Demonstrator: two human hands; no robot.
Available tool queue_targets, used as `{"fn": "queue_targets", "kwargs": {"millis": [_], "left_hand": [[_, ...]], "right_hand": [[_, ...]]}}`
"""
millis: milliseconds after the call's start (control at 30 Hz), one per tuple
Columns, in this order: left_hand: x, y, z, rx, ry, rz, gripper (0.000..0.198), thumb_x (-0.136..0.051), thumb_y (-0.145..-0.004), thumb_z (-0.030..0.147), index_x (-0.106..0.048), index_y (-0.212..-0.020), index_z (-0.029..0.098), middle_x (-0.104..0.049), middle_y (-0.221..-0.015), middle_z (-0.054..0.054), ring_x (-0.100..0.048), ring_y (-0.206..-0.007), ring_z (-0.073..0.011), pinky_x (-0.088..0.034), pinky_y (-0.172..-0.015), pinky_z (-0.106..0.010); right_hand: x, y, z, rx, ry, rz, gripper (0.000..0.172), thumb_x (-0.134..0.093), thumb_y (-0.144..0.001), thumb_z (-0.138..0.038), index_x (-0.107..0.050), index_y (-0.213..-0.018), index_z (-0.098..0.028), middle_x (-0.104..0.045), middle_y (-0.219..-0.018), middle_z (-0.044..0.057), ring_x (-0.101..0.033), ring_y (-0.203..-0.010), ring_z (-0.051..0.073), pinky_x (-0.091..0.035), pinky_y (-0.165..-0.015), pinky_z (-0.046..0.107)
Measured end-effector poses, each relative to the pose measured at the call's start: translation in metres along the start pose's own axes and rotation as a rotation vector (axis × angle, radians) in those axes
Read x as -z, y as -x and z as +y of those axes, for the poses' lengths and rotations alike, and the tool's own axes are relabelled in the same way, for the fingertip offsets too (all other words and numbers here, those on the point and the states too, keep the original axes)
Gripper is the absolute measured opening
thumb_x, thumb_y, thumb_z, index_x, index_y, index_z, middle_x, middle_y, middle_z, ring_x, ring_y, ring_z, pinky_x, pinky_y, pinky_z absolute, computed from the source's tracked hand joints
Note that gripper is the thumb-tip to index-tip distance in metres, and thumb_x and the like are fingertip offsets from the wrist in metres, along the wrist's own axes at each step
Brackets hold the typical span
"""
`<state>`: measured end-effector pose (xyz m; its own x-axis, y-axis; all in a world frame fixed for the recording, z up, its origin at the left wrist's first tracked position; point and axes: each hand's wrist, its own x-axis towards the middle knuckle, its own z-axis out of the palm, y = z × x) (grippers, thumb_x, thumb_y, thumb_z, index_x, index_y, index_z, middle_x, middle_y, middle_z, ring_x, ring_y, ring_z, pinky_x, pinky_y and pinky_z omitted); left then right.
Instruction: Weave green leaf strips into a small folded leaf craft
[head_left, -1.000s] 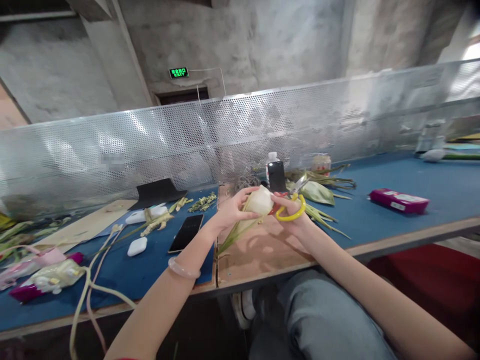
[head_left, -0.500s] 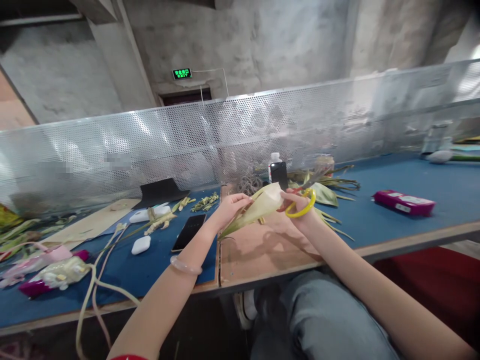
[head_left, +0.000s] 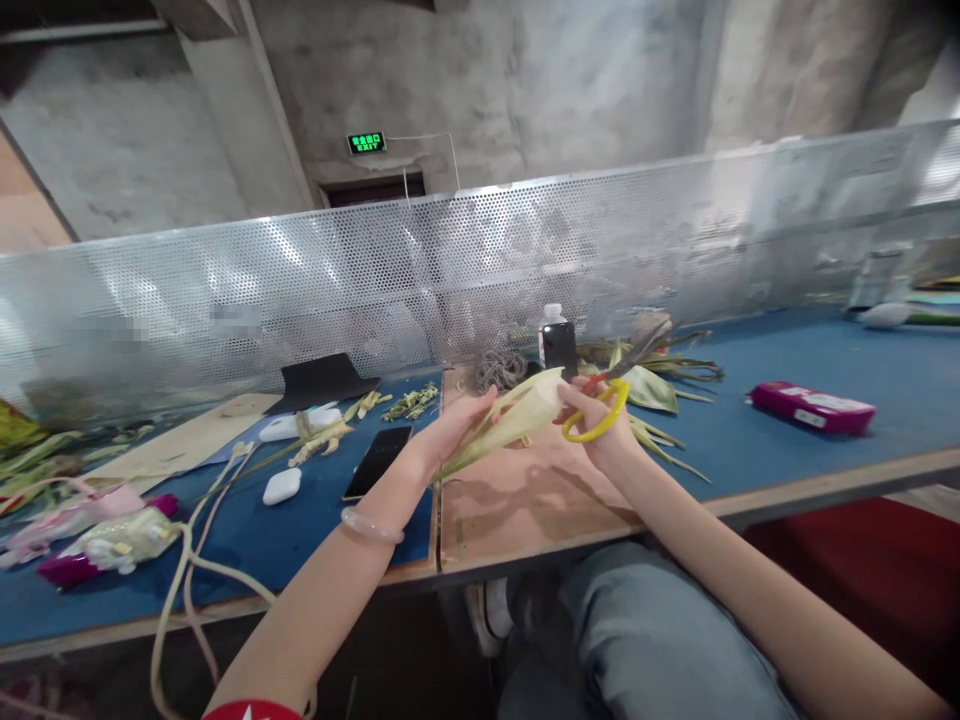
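Head view: one pale folded leaf (head_left: 517, 415) is held just above the surface (head_left: 525, 500). Its long axis rises from the left hand (head_left: 450, 432), whose grip closes on the narrow end, to the right hand (head_left: 600, 435), which touches the wide end with one pair of scissors (head_left: 630, 362) looped on its fingers.
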<state>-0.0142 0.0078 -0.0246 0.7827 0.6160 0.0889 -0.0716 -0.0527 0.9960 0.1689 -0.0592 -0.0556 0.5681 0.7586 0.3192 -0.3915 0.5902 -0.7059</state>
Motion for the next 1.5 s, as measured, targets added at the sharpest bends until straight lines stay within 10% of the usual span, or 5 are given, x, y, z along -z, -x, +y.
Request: {"fn": "queue_targets", "kwargs": {"millis": [200,433,833,1500], "left_hand": [[-0.005,0.003,0.001,0.212,0.045,-0.286,0.049,-0.064,-0.076,0.036,-0.056,-0.122,0.018,-0.065,-0.112,-0.014,-0.065,-0.093,-0.0243,-0.050,-0.078,-0.036],[-0.022,0.006,-0.001,0.164,0.156,-0.306,0.041,-0.070,-0.072,0.031,-0.062,-0.109,0.016,-0.068,-0.094,-0.012,-0.066,-0.081,-0.0207,-0.049,-0.077,-0.036],[-0.016,-0.010,-0.011,-0.111,0.015,0.177,0.040,-0.075,-0.065,0.023,-0.064,-0.102,0.013,-0.067,-0.100,-0.012,-0.063,-0.082,-0.0182,-0.049,-0.080,-0.035],[-0.012,-0.012,-0.015,-0.167,-0.512,0.256,0.047,-0.069,-0.068,0.050,-0.067,-0.099,0.015,-0.070,-0.095,-0.010,-0.064,-0.082,-0.0215,-0.048,-0.076,-0.033]], "right_hand": [[-0.005,0.004,0.000,0.008,0.038,-0.165,0.031,-0.079,-0.055,-0.025,-0.057,-0.076,-0.018,-0.056,-0.067,-0.005,-0.053,-0.053,0.008,-0.043,-0.046,0.021],[-0.013,0.013,0.004,-0.060,0.121,-0.317,0.031,-0.076,-0.057,-0.030,-0.053,-0.077,-0.021,-0.055,-0.058,-0.006,-0.047,-0.044,0.009,-0.037,-0.040,0.022],[-0.011,0.016,0.004,-0.056,0.193,-0.188,0.034,-0.067,-0.071,-0.049,-0.049,-0.065,-0.020,-0.044,-0.049,-0.007,-0.037,-0.038,0.006,-0.030,-0.036,0.019],[-0.009,0.030,-0.002,0.005,0.399,-0.274,0.029,-0.077,-0.060,-0.035,-0.059,-0.075,-0.018,-0.052,-0.060,-0.005,-0.042,-0.050,0.008,-0.033,-0.045,0.021]]}}
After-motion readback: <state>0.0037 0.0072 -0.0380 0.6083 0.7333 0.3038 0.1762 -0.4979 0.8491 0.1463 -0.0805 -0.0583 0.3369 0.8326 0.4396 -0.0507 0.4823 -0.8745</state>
